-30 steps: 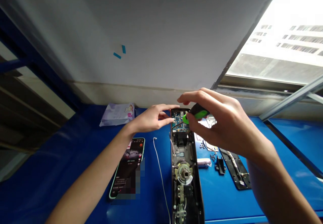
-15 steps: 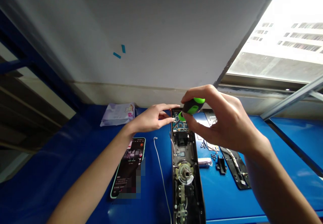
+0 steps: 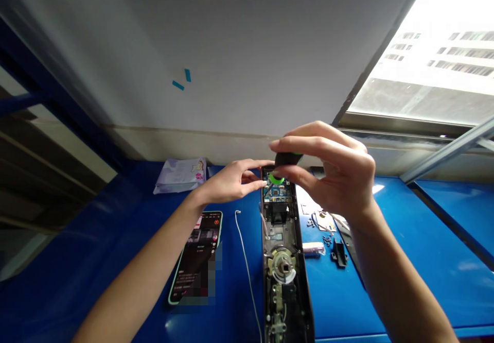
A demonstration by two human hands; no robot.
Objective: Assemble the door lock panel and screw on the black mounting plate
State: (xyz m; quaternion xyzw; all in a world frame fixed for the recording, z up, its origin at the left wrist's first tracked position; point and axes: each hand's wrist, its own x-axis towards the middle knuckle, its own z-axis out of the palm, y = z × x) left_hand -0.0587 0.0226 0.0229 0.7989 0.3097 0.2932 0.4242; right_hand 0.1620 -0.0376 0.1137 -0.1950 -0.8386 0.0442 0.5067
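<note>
In my right hand (image 3: 332, 175), closed with the fingertips round its handle, is a black and green screwdriver (image 3: 287, 159). Its shaft slants down to the left over a blue circuit board (image 3: 278, 192); the tip is hard to make out. The board sits at the far end of a long black door lock housing (image 3: 299, 250), open side up, with a round hub and metal parts inside. My left hand (image 3: 235, 181) grips the housing's far left corner, thumb by the board's left edge and a finger along the top rim.
Left of the housing lie a white cable (image 3: 247, 263), a phone (image 3: 195, 258) and a purple packet (image 3: 180, 175). To the right are small screws (image 3: 327, 240), a black bracket (image 3: 339, 254), a wrapped cylinder (image 3: 314, 249) and a dark panel (image 3: 353, 245) partly behind my arm. A wall stands behind.
My right hand has turned about the screwdriver handle and shifted slightly left, its fingers now stretched further over the top. The handle stands more upright. My left hand stays in place.
</note>
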